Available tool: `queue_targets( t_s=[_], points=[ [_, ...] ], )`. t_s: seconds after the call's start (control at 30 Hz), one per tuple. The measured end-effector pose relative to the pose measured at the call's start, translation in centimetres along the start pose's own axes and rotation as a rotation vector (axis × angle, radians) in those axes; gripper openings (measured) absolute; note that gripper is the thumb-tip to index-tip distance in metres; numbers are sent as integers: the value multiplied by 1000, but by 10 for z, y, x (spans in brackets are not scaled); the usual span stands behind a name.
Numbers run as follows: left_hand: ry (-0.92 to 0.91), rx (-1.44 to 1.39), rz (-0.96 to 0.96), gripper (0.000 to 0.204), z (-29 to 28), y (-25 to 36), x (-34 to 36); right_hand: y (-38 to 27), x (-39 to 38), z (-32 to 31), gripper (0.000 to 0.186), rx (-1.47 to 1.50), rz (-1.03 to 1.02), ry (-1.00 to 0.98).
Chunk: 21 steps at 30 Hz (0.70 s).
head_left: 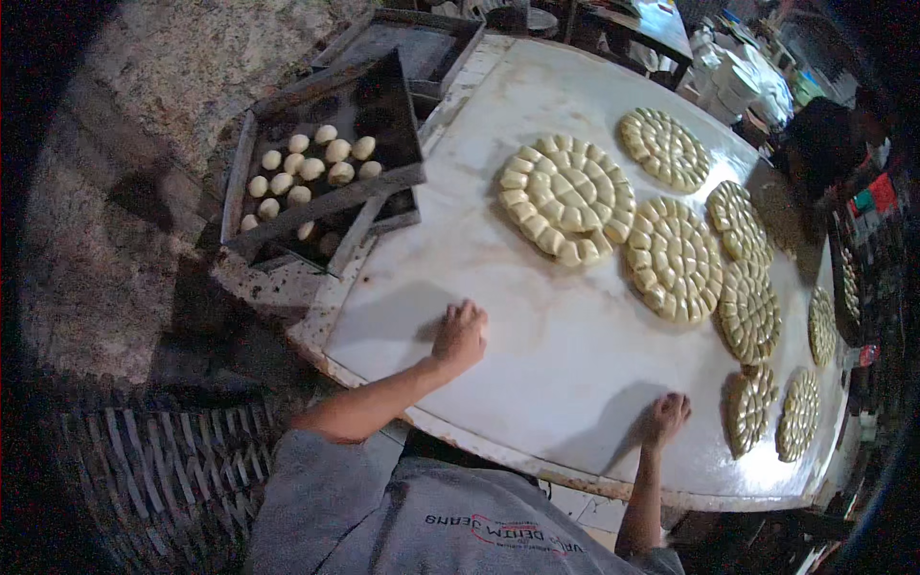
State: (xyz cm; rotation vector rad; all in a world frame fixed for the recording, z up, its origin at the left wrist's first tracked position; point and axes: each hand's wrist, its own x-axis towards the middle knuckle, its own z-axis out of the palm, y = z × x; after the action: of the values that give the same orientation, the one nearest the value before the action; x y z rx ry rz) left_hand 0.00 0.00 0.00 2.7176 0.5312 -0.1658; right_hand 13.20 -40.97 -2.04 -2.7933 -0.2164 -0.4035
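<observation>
My left hand [460, 338] is on the left part of the white tabletop [537, 364], its fingers curled in. What lies inside the fingers, if anything, is hidden. Toward the near edge, my right hand [670, 415] is also low over the table with bent fingers, and its palm cannot be seen. Beyond the hands lie flat rounds of pale dough cut into segments: one large round [567, 199], another [674, 259] touching it on the right, and one [663, 149] farther back. The round [751, 410] closest to my right hand is to its right.
On the left edge of the table, a dark metal tray [331, 206] holding several dough balls [311, 169] sits tilted over another tray. A further tray [407, 48] stands behind it. More dough rounds [798, 415] line the right side. A slatted basket-like thing [168, 470] stands at lower left.
</observation>
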Motion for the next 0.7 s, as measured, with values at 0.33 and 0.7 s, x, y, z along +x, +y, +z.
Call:
queue_targets(
  t_s=[0.33,0.7],
  points=[
    [130,-559,341,32,-313,-130,83,-39,-7,-14,19,-384,327,-55],
    [129,-589,464,74,-375,-238,80,-447,78,-112,55,1257,-74,-539]
  ],
)
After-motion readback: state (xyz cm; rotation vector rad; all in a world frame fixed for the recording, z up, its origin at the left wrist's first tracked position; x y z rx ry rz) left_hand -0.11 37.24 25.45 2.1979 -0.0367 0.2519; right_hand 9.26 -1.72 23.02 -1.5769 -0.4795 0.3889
